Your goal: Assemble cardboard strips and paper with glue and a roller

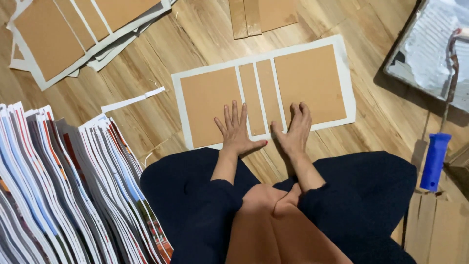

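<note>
Here, brown cardboard panels point(266, 98) on white sheet point(348, 78)

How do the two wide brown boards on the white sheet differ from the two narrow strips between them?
The wide boards are broad, near-square panels; the narrow strips are slim and tall. The boards sit at the outer sides of the white sheet, the strips in the middle. The left hand rests on the left board, the right hand by the right one. All are brown, flat and parallel.
</note>
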